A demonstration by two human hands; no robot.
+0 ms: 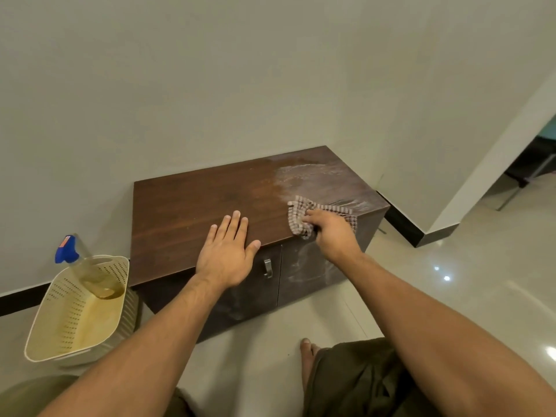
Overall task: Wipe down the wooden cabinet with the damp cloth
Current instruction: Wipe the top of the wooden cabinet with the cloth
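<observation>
A low dark-brown wooden cabinet (192, 206) stands against the wall, with two doors and a metal handle (267, 267) on its front. The right part of its top looks wet and streaked. My right hand (332, 233) grips a brown checked cloth (301, 216) at the front right edge of the top, and the cloth hangs slightly over that edge. My left hand (227, 254) lies flat with fingers spread on the front edge of the top, near the middle, holding nothing.
A cream perforated plastic basket (75, 320) sits on the floor left of the cabinet, holding a spray bottle with a blue trigger (67, 251). Glossy floor tiles surround the cabinet. My bare foot (308, 353) is on the floor in front. A doorway opens at far right.
</observation>
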